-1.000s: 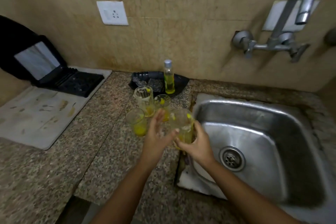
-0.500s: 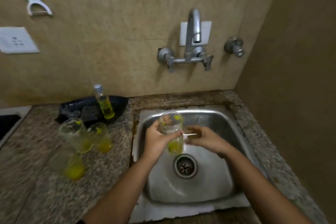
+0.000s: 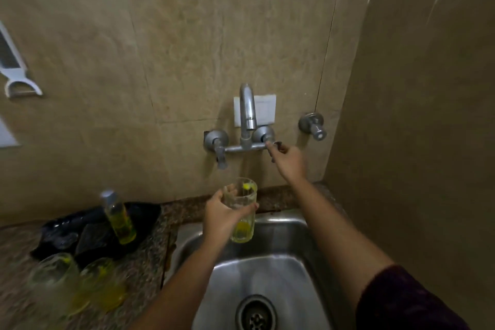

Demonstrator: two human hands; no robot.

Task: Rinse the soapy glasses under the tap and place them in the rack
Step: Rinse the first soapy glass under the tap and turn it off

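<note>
Left hand (image 3: 219, 218) wraps a soapy glass (image 3: 242, 211) over the steel sink (image 3: 270, 270); right hand (image 3: 288, 159) pinches the tap handle (image 3: 273, 144). Speckled granite worktop (image 3: 150, 257), beige tiled wall (image 3: 166, 56).

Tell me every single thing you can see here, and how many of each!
glass in hand: 1, clear with yellow residue, held upright over the sink below the spout
glasses on counter: 2 in view, clear with yellow at the bottom, blurred, left of the sink
bottle: 1, yellow liquid, silver cap, on the black tray
black tray: 1, at the back of the counter
tap: 1, silver, on the wall, no water seen
wall valve: 1, silver, right of the tap
sink: 1, steel, with a drain
white hanger: 1, on the wall, far left
left hand: wrapped around the glass
right hand: fingers at the tap's right handle
</note>
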